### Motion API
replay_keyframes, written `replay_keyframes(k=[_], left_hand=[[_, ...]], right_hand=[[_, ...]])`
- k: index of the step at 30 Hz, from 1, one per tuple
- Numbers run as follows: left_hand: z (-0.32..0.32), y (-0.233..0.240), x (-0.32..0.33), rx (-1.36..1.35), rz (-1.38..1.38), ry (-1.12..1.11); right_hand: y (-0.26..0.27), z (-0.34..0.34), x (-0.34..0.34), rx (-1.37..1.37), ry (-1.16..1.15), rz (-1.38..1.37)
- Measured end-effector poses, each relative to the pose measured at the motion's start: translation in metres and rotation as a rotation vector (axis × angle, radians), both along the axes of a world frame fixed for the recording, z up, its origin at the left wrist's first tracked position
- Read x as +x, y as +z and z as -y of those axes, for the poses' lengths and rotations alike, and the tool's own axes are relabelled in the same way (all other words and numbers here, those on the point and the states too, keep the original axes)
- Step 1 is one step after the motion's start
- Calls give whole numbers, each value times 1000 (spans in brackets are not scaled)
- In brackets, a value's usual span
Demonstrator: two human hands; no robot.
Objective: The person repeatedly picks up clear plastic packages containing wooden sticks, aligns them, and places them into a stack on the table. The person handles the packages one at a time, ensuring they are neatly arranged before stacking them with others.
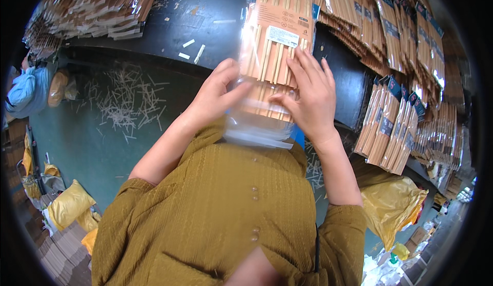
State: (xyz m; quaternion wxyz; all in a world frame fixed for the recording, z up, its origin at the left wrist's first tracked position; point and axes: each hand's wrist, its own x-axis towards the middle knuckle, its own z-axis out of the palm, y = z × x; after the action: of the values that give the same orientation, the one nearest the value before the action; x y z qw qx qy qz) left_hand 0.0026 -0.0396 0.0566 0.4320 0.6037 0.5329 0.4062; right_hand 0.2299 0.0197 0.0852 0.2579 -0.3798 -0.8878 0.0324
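Note:
Several packs of wooden chopsticks [278, 64] in clear plastic sleeves lie in an overlapping stack at the near edge of a dark table [185, 16]. Each visible pack has an orange-brown card, and the top one bears a white label. My right hand [312, 89] rests on the stack's right side, fingers spread over the sticks and card. At the stack's left edge is my left hand [221, 89], its thumb blurred over the plastic; whether it grips the sleeve I cannot tell. The open-looking clear ends of the sleeves, with white strips, hang towards my body.
More chopstick packs [389, 120] are piled along the right, and a large pile of packs [104, 8] stands at the back left. White paper strips [127, 101] litter the green floor, and a few lie on the table. Yellow sacks [389, 205] sit at both sides.

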Motion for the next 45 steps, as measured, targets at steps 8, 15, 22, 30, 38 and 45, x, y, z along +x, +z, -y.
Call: replay_keyframes(k=[8,15,22,30,38,45], left_hand=[[-1,-5,-4,77,45,-40],[-6,-4,-4,64,81,-76],[-5,-3,-4,87,17,-71],[-4,-3,-8,-32,53,-103],[-7,-6,-13,-73,118,-114],[-6,-15,-5,-65,215,-3]], right_hand=[[-7,-8,-20,65,43,34],[-2,-4,-17,162,12,58],[-10,-8,-29,216,-29,7],[-8,-4,-37,260,-68,-20],[-9,-6,-39,184,-8,-38],[11,5,21,-164,-55,125]])
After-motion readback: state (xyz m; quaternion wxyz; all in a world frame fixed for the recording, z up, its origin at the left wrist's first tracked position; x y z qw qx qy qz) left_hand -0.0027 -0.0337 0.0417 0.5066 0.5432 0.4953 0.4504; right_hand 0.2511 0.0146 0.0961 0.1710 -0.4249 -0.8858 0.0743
